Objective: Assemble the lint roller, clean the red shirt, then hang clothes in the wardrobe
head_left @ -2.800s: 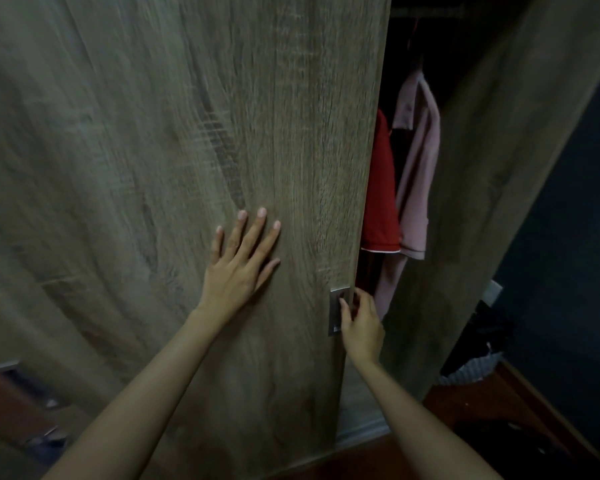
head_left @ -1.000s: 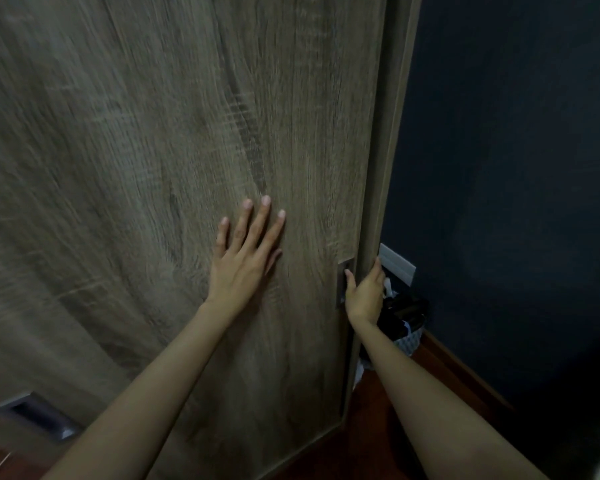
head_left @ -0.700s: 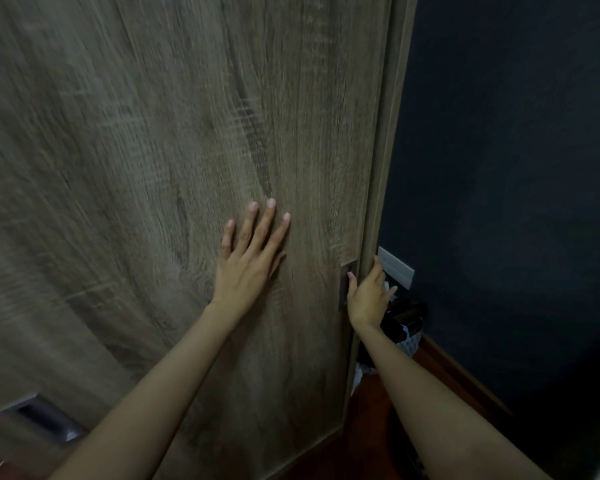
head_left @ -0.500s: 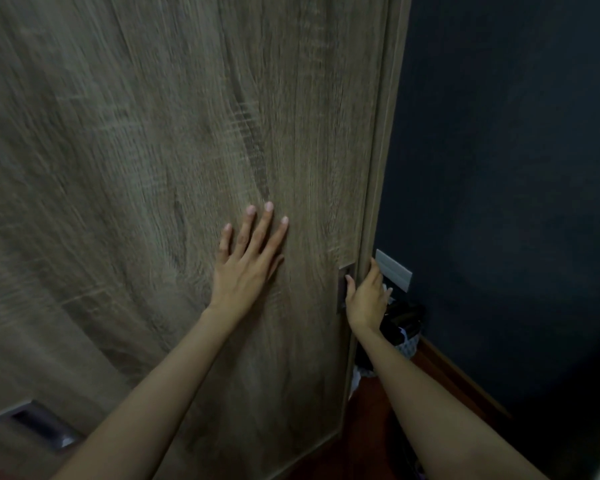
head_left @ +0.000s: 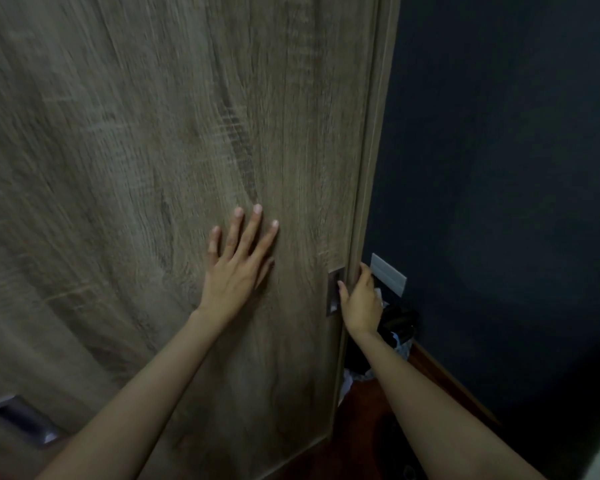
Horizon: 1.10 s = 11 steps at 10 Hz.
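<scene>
Wardrobe door [head_left: 187, 168] has been slid shut, so hanging is judged done. Left hand [head_left: 234, 271] is pressed on it, fingers spread. How the right hand [head_left: 359, 299] is held at the handle [head_left: 334, 292] cannot be told.

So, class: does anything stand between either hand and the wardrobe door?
Nothing visible does. The left hand lies flat on the wardrobe door. The right hand rests against the door's right edge, beside the recessed handle.

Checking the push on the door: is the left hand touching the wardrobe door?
Touching. Head view shows the left hand flat on the wardrobe door, fingers spread.
</scene>
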Each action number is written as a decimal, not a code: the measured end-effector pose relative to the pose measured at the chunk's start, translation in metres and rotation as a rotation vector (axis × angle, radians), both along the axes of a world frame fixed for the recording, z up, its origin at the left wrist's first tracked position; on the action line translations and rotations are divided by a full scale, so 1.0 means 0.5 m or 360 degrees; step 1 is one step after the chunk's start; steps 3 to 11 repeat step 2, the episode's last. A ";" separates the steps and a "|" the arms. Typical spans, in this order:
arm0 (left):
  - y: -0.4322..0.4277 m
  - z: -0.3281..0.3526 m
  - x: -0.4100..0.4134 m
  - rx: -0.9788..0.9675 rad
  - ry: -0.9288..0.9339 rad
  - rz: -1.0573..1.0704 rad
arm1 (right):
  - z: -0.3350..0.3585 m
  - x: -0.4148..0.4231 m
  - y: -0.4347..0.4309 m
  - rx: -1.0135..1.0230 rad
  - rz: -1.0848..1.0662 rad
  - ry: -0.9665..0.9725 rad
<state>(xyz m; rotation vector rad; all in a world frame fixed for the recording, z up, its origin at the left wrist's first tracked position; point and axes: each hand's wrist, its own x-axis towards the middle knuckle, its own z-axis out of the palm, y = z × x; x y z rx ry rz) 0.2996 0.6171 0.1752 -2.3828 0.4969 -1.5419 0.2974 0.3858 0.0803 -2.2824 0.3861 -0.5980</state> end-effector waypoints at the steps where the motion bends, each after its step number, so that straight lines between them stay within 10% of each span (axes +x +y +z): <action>1: -0.026 0.010 -0.013 -0.0122 0.0110 -0.0179 | 0.005 -0.009 -0.041 0.0087 0.0238 -0.0072; 11: -0.059 0.037 -0.027 -0.0183 0.0219 -0.0340 | 0.022 -0.008 -0.087 0.0053 0.0383 -0.0004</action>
